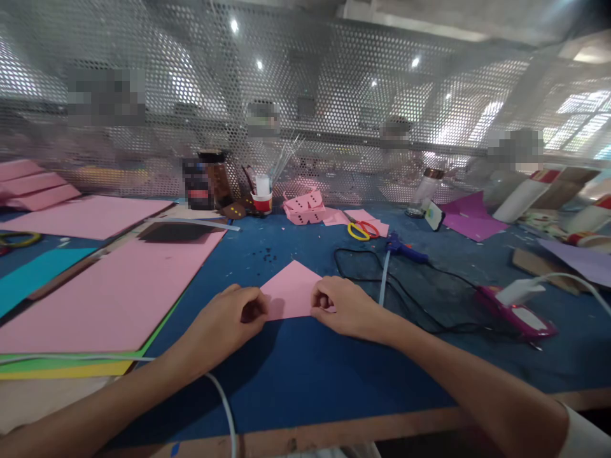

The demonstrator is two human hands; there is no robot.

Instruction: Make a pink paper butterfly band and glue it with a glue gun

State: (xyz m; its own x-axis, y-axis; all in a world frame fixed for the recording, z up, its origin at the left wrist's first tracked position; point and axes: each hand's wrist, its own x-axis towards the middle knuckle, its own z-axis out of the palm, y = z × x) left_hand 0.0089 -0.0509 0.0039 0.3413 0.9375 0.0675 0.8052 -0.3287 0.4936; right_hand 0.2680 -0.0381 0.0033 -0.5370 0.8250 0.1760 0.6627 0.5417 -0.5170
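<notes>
A small piece of pink paper (292,289) lies on the blue table, its pointed corner facing away from me and a straight edge towards me. At its left end, my left hand (238,313) pinches the paper between thumb and fingers. My right hand (346,306) pinches the opposite end in the same way, fingers curled in. Both fingertips rest close to the tabletop. Beyond the paper stand pink folded paper pieces with dark dots (305,208), near scissors (363,230) with yellow and red handles.
Large pink sheets (114,292) are stacked at left under a black piece (179,232). A blue glue gun (405,248) with a black cord and a magenta power strip (518,315) lie at right. A red-and-white cup (262,201) and a perforated metal screen (324,83) are behind.
</notes>
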